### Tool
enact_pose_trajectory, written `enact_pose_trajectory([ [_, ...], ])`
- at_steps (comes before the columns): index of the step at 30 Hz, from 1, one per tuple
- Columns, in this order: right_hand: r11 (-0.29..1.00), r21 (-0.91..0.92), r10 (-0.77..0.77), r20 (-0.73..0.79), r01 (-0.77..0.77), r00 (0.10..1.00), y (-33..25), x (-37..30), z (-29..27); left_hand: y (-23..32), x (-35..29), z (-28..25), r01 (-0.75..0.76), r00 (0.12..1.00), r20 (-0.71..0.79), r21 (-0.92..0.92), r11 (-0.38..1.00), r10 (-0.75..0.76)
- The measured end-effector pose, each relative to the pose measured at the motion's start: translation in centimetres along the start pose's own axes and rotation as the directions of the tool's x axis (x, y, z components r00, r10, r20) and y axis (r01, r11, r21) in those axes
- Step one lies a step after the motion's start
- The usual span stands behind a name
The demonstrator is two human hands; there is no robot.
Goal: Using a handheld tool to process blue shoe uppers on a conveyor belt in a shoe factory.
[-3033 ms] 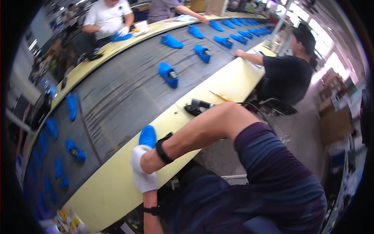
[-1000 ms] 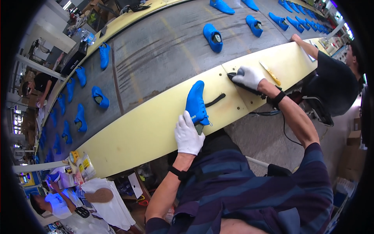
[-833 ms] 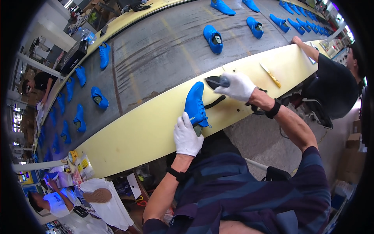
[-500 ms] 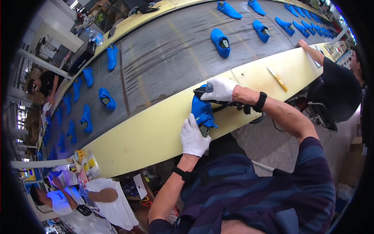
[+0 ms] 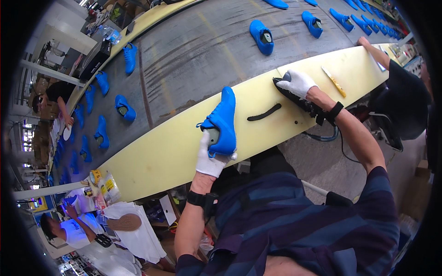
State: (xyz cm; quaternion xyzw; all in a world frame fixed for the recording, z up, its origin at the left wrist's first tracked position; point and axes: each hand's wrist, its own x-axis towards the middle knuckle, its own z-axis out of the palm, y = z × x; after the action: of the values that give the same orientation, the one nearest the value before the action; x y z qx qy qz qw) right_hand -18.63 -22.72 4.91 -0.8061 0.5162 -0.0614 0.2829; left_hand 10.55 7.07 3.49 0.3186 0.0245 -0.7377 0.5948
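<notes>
Off the shoe (image 5: 224, 123) went the right hand (image 5: 298, 83), which grips the black tool (image 5: 294, 100). The left hand (image 5: 208, 161) pinches the shoe's heel (now turned) over the table (image 5: 170, 158). Probably pressing; next needs steady holding.

Smooth worktop (image 5: 161, 161), streaked conveyor belt (image 5: 184, 64)

From where I stand, the held lace-up shoe (image 5: 225, 122) looks smooth and matt. Knitted cloth gloves (image 5: 210, 168) cover the left hand (image 5: 208, 161) and right hand (image 5: 298, 84). The worktop carries a faint sheen; the belt looks dull and rubbery. The bottle (image 5: 110, 34) is clear plastic.
</notes>
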Motion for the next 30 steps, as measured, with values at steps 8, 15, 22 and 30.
enact_pose_trajectory([
  [8, 0.999, -0.007, -0.033, 0.021, 0.033, 0.999, 0.4, -0.5, 0.1, 0.1, -0.6, 0.2, 0.033, 0.997, -0.056, -0.182, 0.983, -0.044],
  [15, 0.996, -0.081, -0.031, -0.016, 0.029, 0.999, -0.6, -1.1, -0.7, -1.0, 1.3, -1.4, 0.094, 0.994, 0.082, -0.342, 0.935, -0.069],
  [22, 0.988, -0.045, -0.149, 0.023, 0.15, 0.989, -2.5, -4.2, -0.6, -1.1, 1.9, -0.9, 0.131, 0.986, 0.138, -0.312, 0.941, -0.092],
  [30, 0.825, 0.293, -0.535, 0.128, 0.483, 0.835, -15.9, -8.0, -0.9, -2.1, 1.5, -0.4, -0.152, 0.988, 0.066, 0.433, 0.888, 0.137],
])
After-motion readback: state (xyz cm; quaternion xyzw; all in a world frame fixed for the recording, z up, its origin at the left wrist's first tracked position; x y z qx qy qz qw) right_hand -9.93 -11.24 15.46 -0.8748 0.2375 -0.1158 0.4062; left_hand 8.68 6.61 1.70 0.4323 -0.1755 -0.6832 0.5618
